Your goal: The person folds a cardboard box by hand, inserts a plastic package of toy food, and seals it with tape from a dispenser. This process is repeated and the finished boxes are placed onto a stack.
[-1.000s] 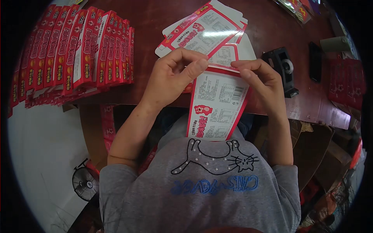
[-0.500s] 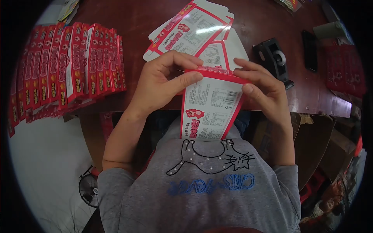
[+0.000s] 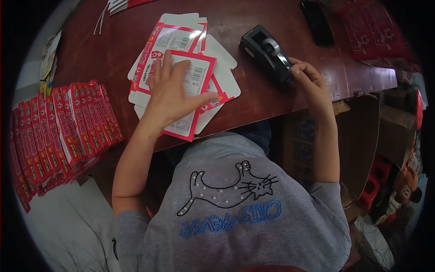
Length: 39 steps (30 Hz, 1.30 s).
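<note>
Head view: left hand (image 3: 170, 94), grip wide, on glossy rectangular carton (image 3: 199, 68); right hand (image 3: 311, 78), grip narrow, at black tape dispenser (image 3: 262, 55)

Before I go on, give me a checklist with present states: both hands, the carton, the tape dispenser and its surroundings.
1. Left hand on the top carton: ok, spread across it.
2. Top carton well back from the table edge: not ok, its near corner is right by it.
3. Right hand at the tape dispenser: ok, fingertips at its near end.
4. Tape end firmly pinched: cannot tell, too small.
5. Top carton's flaps fully closed: cannot tell.
6. Phone apart from dispenser: ok.
</note>
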Tool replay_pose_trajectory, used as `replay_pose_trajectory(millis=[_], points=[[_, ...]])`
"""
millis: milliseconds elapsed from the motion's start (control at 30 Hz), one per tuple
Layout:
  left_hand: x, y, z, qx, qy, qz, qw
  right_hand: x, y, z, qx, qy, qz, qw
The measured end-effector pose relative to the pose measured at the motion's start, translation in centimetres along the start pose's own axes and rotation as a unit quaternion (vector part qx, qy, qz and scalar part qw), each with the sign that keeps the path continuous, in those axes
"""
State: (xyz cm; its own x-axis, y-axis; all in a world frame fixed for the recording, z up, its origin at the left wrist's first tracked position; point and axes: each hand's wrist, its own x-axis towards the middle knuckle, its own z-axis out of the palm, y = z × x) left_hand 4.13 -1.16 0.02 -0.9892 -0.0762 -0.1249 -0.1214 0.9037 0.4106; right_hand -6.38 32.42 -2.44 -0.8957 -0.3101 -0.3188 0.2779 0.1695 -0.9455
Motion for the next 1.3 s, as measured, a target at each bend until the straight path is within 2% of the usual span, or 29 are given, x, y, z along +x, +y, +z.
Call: replay_pose_trajectory(millis=[33,67,133,167,267,300,333,367,400,433,467,500,567,600,633,667,767,800,867,967,1100,1167,1233,1300], points=[[-0.7,0.9,0.6,0.054,-0.004,-0.02,0.998,0.1,0.4,-0.1,0.069,-0.021,-0.035,0.997],[-0.9,1.3,1.0,0.108,-0.007,-0.04,0.993,0.0,0.5,-0.2,0.071,-0.018,-0.036,0.997],[-0.8,0.5,1.7,0.088,0.01,-0.023,0.996,-0.7,0.8,-0.2,0.1,-0.005,-0.134,0.986],[-0.7,0.2,1.8,0.066,0.029,-0.007,0.997,-1.0,1.0,-0.2,0.102,-0.002,-0.133,0.986],[-0.6,1.1,1.1,0.059,0.013,0.043,0.997,-1.4,1.9,-0.6,0.05,0.018,-0.154,0.987],[-0.5,1.5,1.0,0.06,0.011,0.047,0.997,-1.2,2.7,-0.7,-0.025,0.052,-0.16,0.985],[-0.5,1.9,1.0,0.042,-0.005,0.101,0.994,-1.3,3.3,-0.7,-0.1,0.086,-0.163,0.978],[-0.4,2.2,0.9,0.024,-0.02,0.152,0.988,-1.4,3.6,-0.9,-0.098,0.089,-0.161,0.978],[-0.4,2.4,0.8,0.025,-0.024,0.154,0.988,-1.7,3.8,-0.8,-0.188,0.11,-0.185,0.958],[-0.2,2.5,0.7,0.019,-0.067,0.231,0.97,-1.8,3.8,-0.7,-0.276,0.129,-0.208,0.929],[-0.1,2.6,0.6,0.012,-0.108,0.304,0.947,-2.0,3.4,-0.7,-0.275,0.126,-0.209,0.93],[-0.3,2.7,0.6,0.002,-0.156,0.313,0.937,-2.9,2.2,-0.4,-0.253,0.137,-0.216,0.933],[-0.9,2.4,0.8,0.025,-0.154,0.325,0.933,-4.2,0.8,0.6,-0.225,0.138,-0.217,0.94],[-1.0,2.2,0.9,0.048,-0.149,0.345,0.925,-4.7,0.6,1.1,-0.146,0.063,-0.173,0.972],[-1.0,2.0,0.9,0.051,-0.154,0.34,0.926,-4.9,0.3,1.7,-0.065,-0.011,-0.127,0.99],[-1.0,1.8,0.8,0.055,-0.156,0.348,0.923,-4.8,-0.3,2.5,-0.06,-0.015,-0.124,0.99],[-0.8,1.4,1.1,0.062,-0.164,0.351,0.92,-4.0,-1.1,5.1,-0.184,-0.188,-0.126,0.956],[-0.8,1.4,1.2,0.065,-0.167,0.349,0.92,-3.5,-0.9,5.5,-0.183,-0.191,-0.125,0.956],[-0.7,1.6,1.1,0.069,-0.169,0.35,0.919,-2.7,-0.6,6.0,-0.276,-0.224,-0.145,0.924],[-0.6,2.0,0.7,0.086,-0.177,0.356,0.914,-2.1,-0.4,6.1,-0.309,-0.253,-0.134,0.907],[-0.6,1.7,1.0,0.088,-0.177,0.364,0.91,-2.1,1.3,6.5,-0.34,-0.211,-0.184,0.898],[-0.7,1.7,1.2,0.078,-0.175,0.359,0.914,-2.7,0.8,7.1,-0.419,-0.129,-0.187,0.879],[-0.8,1.7,0.9,0.071,-0.171,0.356,0.916,-3.3,1.1,6.8,-0.419,-0.104,-0.187,0.883],[-1.4,1.9,0.3,0.047,-0.152,0.302,0.94,-3.6,0.7,6.0,-0.421,-0.082,-0.193,0.882]])
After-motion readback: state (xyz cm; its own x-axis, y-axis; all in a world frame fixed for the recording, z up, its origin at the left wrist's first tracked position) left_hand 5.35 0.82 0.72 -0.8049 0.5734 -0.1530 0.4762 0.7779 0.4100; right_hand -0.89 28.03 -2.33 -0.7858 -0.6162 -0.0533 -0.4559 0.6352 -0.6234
